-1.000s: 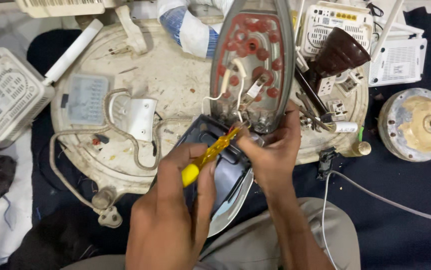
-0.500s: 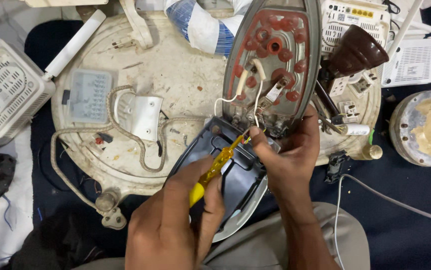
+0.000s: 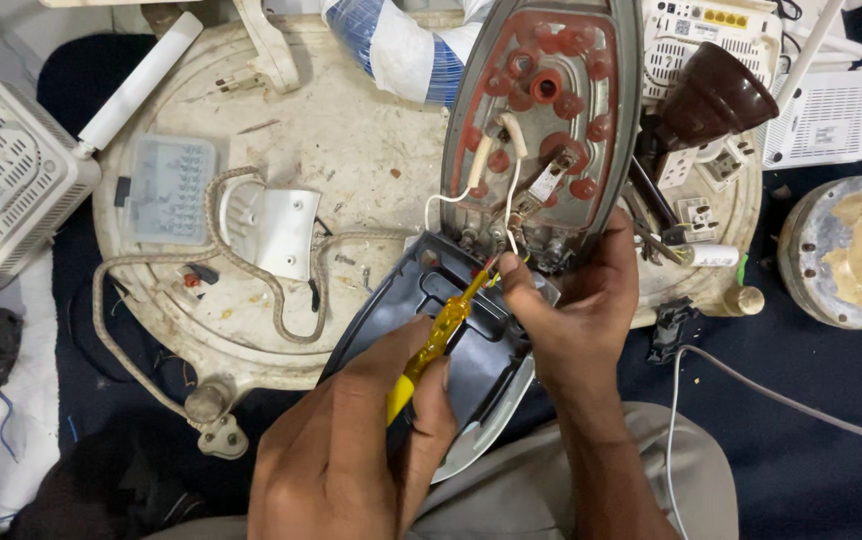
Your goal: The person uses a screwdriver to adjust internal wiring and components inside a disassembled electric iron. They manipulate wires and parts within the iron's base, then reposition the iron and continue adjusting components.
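- Two hands work on an opened clothes iron; the left hand [image 3: 336,450] is closed around a yellow-handled screwdriver [image 3: 431,345], its tip reaching up to the terminals where the iron's two halves meet
- right hand [image 3: 576,310] is curled about the rear edge of the soleplate [image 3: 541,130], propping it upright just above its knuckles; its thumb and forefinger pinch near the thin wires [image 3: 496,215] at the terminal, though whether they actually grip a wire I cannot tell
- dark plastic iron body [image 3: 451,330] lies open between the hands, directly under the screwdriver shaft
- braided cord [image 3: 251,270] loops across the round desk [image 3: 351,140] to the far left of the left hand, ending in a plug [image 3: 216,425] beside that wrist; a brown handle piece [image 3: 711,100] sits beyond the right hand
- judged step: working a terminal screw at the wire connection; the next move seems to call for a steady tip seated in the screw head while the right hand keeps the soleplate from tipping
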